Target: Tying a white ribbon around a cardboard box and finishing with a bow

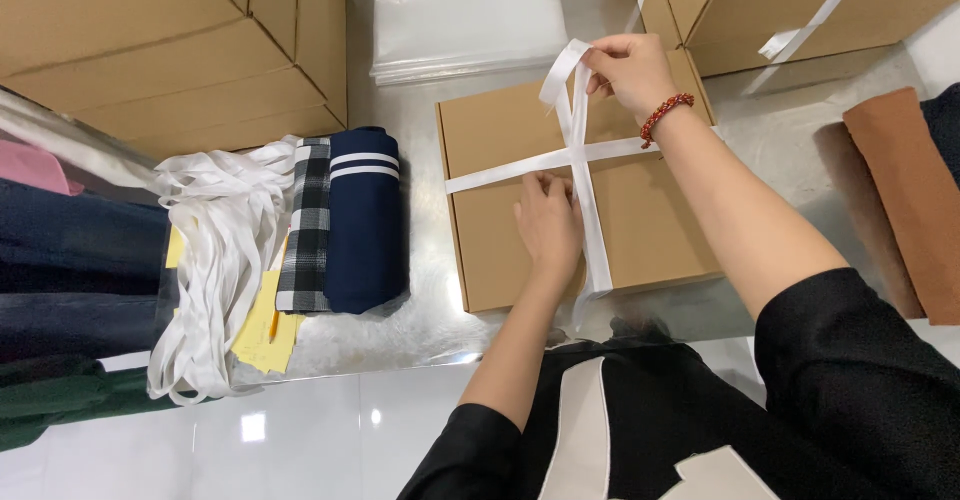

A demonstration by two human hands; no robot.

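Observation:
A flat brown cardboard box (pixel 510 130) lies on the shiny metal table (pixel 420 110), with a white ribbon (pixel 500 171) crossed over its lid. My left hand (pixel 548 225) presses flat on the lid just beside the ribbon crossing. My right hand (pixel 632 72), with a red bead bracelet on the wrist, pinches a loop of the ribbon and lifts it above the box's far edge.
Folded navy and plaid cloths (pixel 345 220) and a heap of white ribbons (pixel 215 250) lie left of the box. Big cardboard boxes (pixel 170 40) stand at back left, a ribbon-tied box (pixel 800 5) at back right. Clear plastic bags (pixel 465 15) lie behind. Brown folded fabric (pixel 905 190) is at the right.

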